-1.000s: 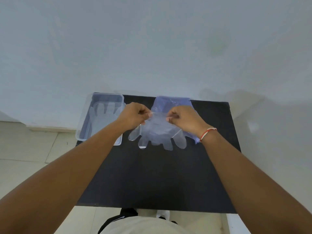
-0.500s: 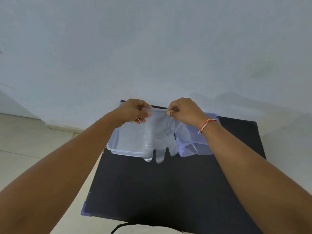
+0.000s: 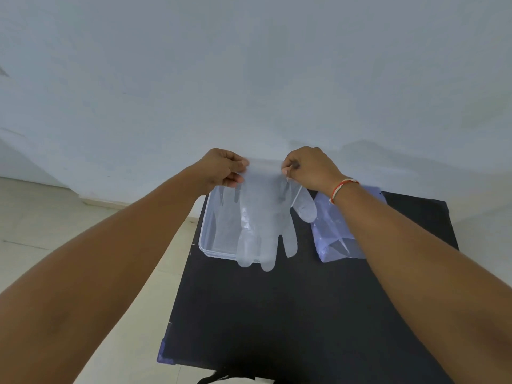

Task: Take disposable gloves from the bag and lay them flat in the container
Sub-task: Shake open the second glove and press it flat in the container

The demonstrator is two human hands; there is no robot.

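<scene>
A clear disposable glove [image 3: 266,217] hangs by its cuff, fingers pointing down, above the right part of the clear rectangular container [image 3: 206,246]. My left hand [image 3: 224,170] pinches the cuff's left corner and my right hand [image 3: 307,167] pinches its right corner. Another glove lies flat inside the container, its fingers showing near the far end. The bluish plastic bag [image 3: 335,236] lies on the table to the right of the container, partly hidden by my right forearm.
The black table [image 3: 277,314] carries the container at its far left and the bag at its far right. A pale wall rises right behind the table. Light floor tiles lie to the left.
Both hands have lifted the glove off the bag and carried it left, so it now hangs over the container. The view has shifted, putting the table further right.
</scene>
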